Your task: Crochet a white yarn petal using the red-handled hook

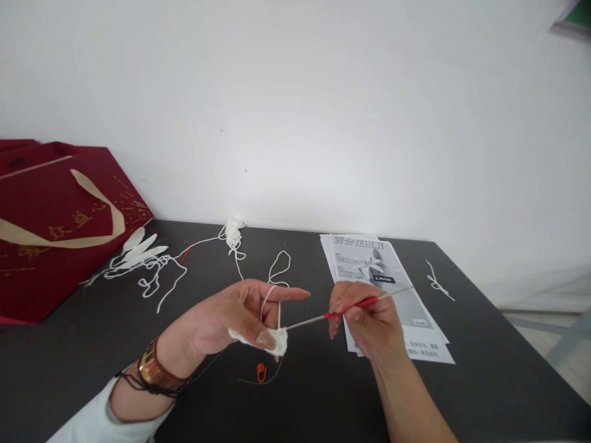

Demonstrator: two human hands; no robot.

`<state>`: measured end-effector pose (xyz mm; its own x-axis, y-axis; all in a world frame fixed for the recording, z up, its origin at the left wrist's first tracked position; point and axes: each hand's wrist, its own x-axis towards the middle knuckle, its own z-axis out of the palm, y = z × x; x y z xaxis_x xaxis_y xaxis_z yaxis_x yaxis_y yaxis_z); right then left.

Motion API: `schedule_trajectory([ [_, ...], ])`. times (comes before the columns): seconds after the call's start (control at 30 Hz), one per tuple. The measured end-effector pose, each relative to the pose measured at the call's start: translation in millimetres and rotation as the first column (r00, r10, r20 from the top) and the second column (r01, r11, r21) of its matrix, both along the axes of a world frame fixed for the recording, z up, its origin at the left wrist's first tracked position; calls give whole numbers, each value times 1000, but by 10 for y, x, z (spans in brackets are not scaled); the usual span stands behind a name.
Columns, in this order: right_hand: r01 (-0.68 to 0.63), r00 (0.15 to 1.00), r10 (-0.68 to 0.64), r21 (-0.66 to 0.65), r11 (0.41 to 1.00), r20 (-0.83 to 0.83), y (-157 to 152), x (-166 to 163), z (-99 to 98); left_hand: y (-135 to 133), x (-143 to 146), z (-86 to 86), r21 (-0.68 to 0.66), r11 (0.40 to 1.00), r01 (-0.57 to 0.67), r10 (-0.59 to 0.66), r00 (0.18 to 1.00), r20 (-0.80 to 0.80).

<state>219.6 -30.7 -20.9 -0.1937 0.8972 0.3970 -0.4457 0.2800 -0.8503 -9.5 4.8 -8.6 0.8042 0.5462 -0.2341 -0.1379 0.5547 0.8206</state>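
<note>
Fingers of the left hand pinch a small white crochet piece above the near middle of the tabletop. The right hand closes its fingers on a red-handled hook, whose tip is hidden in the piece. At the far left corner, a red bag is cut off by the frame. Printed sheets are partly covered by the right hand, and their text is unreadable. Behind stands a white wall.

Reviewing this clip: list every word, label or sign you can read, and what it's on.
"百合花图解": heading on the sheets, last character unsure.
Body text and black label on the sheets: too small to read.
Gold characters on the red bag: too blurred to read.
No text on the hook or the white piece.
</note>
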Motion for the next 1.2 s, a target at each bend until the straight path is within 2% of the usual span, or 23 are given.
schedule_trajectory([
  [0.1,-4,993,-18,-192,981,-115,28,-68,-22,-39,7,26,123,991,-54,60,997,-43],
  [0.17,-27,984,-38,-354,935,-175,51,-128,-54,-60,21,41,260,958,-124,153,983,-97],
  [0.27,-55,961,-97,-526,849,-257,81,-224,-113,-76,52,42,488,847,-208,319,935,-156],
  [0.37,-81,947,-130,-611,788,-293,87,-307,-159,-84,88,17,599,755,-267,440,883,-161],
  [0.47,-47,948,-158,-611,790,-277,65,-361,-169,-90,127,-20,610,732,-304,475,869,-137],
  [0.67,97,953,-237,-554,827,-188,23,-391,-120,-85,197,-62,532,764,-364,500,855,-134],
  [0.8,109,957,-236,-543,833,-170,20,-395,-113,-89,228,-58,545,750,-375,507,855,-109],
  [1.07,102,963,-223,-560,822,-152,22,-415,-127,-162,296,-42,501,703,-505,633,765,-117],
  [1.2,130,965,-233,-543,829,-125,25,-424,-156,-185,316,-59,517,681,-519,651,752,-101],
])
